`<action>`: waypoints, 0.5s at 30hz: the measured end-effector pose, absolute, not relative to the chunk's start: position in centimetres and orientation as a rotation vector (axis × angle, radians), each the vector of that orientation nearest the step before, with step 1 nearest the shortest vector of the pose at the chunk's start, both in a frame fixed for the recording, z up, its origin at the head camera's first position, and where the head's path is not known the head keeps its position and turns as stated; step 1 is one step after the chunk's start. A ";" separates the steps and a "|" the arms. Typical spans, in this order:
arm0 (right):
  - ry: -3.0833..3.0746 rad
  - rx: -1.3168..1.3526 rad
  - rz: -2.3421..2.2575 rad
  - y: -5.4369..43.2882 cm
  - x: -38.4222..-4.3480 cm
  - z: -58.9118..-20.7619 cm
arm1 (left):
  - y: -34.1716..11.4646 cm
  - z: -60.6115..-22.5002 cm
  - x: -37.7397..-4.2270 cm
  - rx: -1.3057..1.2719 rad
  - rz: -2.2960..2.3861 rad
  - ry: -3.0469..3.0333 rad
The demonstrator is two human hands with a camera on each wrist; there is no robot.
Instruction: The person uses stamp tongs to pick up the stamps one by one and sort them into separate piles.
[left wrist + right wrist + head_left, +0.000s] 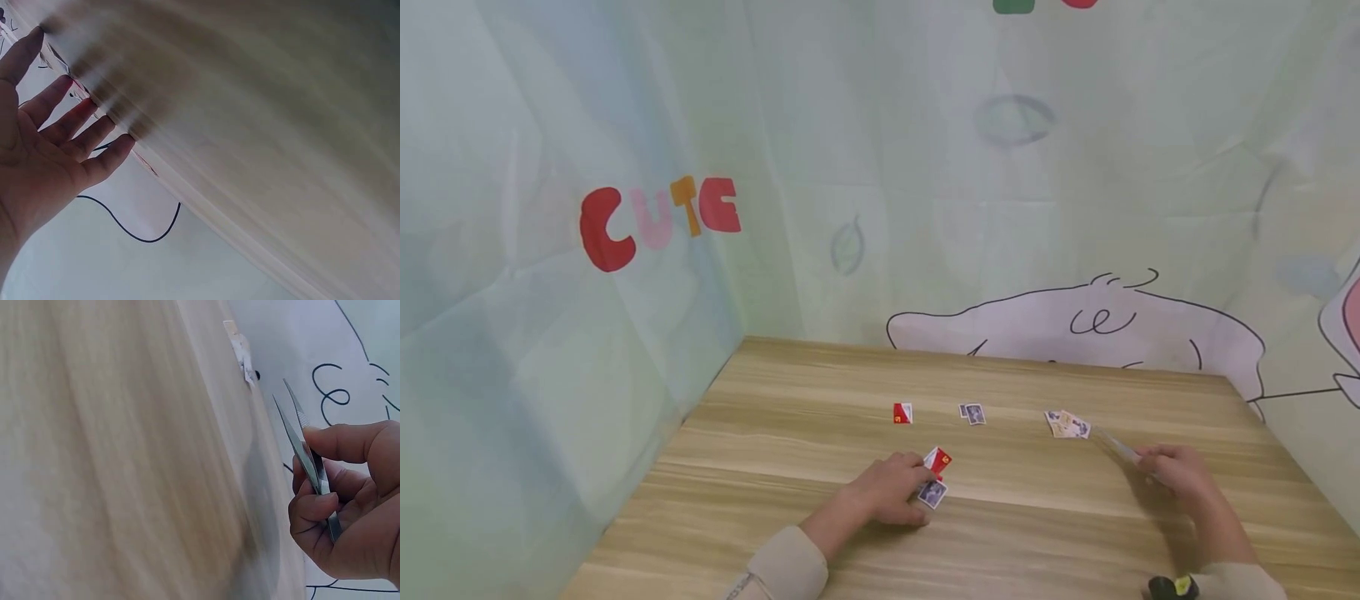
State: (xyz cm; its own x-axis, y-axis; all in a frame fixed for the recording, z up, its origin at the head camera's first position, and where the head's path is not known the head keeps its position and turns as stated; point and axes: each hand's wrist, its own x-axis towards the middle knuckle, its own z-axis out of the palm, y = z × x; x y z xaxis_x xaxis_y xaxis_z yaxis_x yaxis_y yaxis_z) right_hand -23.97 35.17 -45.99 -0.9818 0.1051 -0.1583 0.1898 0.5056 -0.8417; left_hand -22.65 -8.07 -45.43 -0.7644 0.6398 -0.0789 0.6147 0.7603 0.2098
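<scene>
Cards (pixel 933 495) partly hidden (by left hand (pixel 891 490)); right sleeve (pixel 1236 582) cropped below.

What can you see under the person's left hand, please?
A red-and-white card shows partly from beneath the left hand, with a grey picture card close beside it. Whatever else the hand covers cannot be seen.

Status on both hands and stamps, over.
Left hand at near stamps, fingers partly covering them. Right hand holding tweezers, tips apart. Far-right stamps overlapping, near tweezer tips.
</scene>
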 end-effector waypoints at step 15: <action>2.680 0.161 -1.471 33.7 -22.8 -45.1 | -7.7 -45.4 -22.7 0.995 0.219 2.844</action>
State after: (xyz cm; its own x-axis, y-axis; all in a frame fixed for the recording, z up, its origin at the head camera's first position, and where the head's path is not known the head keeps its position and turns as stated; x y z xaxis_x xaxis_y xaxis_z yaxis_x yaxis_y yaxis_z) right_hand -22.76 33.70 -45.05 -0.9913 0.0533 -0.1206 0.1304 0.5332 -0.8359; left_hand -22.70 -7.66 -45.35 -0.7766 0.6265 -0.0660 0.6090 0.7735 0.1756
